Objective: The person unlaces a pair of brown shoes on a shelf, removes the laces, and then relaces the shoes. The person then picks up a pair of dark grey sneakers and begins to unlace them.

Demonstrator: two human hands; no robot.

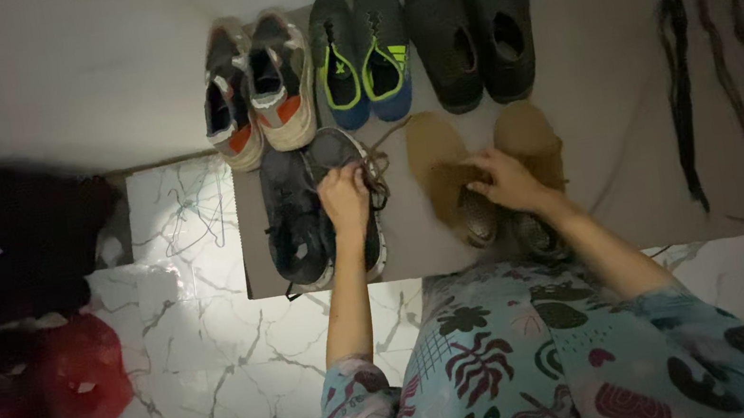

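Observation:
My left hand [345, 196] rests on a pair of dark grey lace-up sneakers [297, 219] at the mat's near left, fingers closed on the right sneaker by its laces. My right hand [504, 179] grips a pair of tan suede shoes [438, 157] at their inner edges, next to the sneakers. Both pairs lie on a grey mat [618, 109]. Behind them stand three more pairs in a row: worn white and orange trainers [258, 85], dark trainers with neon green linings [363, 52], and black slip-on shoes [470, 23].
White marble-patterned floor tiles [201, 289] lie left of and below the mat. A red bag [87, 371] and dark items sit in shadow at the left. Dark braided strands [679, 53] hang at the right. My patterned garment [526, 361] fills the bottom.

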